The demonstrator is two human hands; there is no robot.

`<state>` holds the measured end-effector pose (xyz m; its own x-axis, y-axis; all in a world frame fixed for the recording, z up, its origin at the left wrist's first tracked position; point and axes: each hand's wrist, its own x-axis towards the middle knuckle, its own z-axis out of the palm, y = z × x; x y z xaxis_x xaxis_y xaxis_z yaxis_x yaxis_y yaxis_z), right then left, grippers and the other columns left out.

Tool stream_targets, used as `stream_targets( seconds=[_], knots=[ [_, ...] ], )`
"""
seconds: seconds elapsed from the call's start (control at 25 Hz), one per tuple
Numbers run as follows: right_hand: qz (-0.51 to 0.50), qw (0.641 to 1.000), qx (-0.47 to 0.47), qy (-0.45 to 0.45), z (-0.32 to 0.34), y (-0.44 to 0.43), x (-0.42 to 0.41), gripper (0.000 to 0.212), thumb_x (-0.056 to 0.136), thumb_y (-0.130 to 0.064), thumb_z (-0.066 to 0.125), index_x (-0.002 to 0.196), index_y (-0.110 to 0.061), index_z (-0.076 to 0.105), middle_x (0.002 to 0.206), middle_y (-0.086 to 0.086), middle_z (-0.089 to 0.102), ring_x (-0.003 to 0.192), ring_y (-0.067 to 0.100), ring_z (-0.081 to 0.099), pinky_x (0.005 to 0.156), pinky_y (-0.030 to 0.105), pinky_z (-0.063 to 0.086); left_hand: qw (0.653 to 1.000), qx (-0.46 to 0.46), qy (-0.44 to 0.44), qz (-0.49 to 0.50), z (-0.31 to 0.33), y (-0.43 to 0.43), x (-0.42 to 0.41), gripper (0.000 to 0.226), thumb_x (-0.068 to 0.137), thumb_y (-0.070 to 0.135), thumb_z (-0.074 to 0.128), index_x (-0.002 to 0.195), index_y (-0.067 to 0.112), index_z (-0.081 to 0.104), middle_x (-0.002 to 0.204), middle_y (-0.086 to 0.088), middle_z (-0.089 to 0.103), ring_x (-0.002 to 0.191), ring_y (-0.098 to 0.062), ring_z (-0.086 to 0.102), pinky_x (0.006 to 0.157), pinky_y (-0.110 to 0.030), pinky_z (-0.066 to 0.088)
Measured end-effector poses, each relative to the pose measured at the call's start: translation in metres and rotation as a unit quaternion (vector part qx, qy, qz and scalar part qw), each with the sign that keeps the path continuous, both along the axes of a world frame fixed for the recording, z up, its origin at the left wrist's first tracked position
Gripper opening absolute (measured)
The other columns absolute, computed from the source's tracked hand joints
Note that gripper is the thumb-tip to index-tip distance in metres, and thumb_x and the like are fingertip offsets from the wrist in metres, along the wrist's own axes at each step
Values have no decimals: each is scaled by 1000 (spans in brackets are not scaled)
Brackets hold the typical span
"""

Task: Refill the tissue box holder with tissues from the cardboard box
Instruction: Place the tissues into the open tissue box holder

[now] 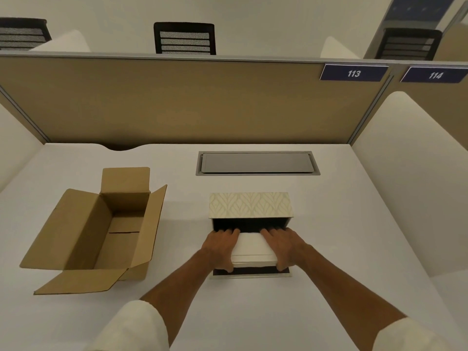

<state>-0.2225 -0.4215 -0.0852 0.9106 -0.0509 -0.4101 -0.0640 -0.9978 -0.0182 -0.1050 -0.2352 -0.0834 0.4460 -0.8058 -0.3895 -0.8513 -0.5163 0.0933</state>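
- Both forearms reach forward from rolled-up pale sleeves (136, 325) and converge on the middle of the white desk (329, 249).
- The left hand (220, 249) grips the left end of a white stack of tissues (253, 249), fingers laid over its far edge and the thumb hooked under the near left corner.
- The right hand (286, 249) mirrors it on the right end, fingers over the far edge, thumb wrapped round the near right corner; the two hands clamp the stack between them, palms facing inward.
- The stack sits in the open tissue box holder (250, 205), whose leaf-patterned panel stands up behind the hands and whose dark interior shows beyond the fingertips.
- A dark strip with a pale rim shows just under the near edge of the stack; whether the tissues rest fully down inside or are held slightly above the bottom is hard to tell from this angle.
- The cardboard box (101, 231) lies well to the left of the holder, flaps spread open, its visible interior bare.
- Behind the holder, a grey cable hatch (257, 162) is set flush into the desk, in front of a tan partition (177, 102) bearing the number plate 113 (353, 73).
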Motion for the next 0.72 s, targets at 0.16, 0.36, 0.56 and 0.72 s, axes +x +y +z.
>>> stream_targets(
  seconds=[0.16,0.36,0.56,0.72],
  knots=[
    [0,1000,8,-20,2,1,-2,112,56,-40,83,145,-16,18,137,7,45,116,22,50,98,37,47,1000,-14,8,20,-3,3,-2,105,63,41,80,145,17,21,138,-6,44,121,-24,47,105,-38,40],
    [-6,998,45,-54,14,5,-11,128,52,-62,79,150,-14,12,148,5,33,130,22,38,111,37,33,997,-80,-15,15,-5,9,-3,122,53,60,79,148,15,19,147,-4,34,131,-24,37,115,-40,30],
    [27,971,24,-235,29,9,-26,93,71,-79,48,135,-12,47,135,5,55,121,21,53,99,37,49,977,-191,-93,-37,7,22,-10,107,66,86,40,143,12,40,146,-5,45,133,-23,43,113,-44,33],
    [12,922,38,-384,38,5,-23,42,94,-48,39,89,-14,63,86,3,65,76,18,57,64,29,50,917,-382,-102,46,30,23,5,40,95,40,37,102,10,63,99,-6,65,87,-21,60,75,-30,47]
  ],
)
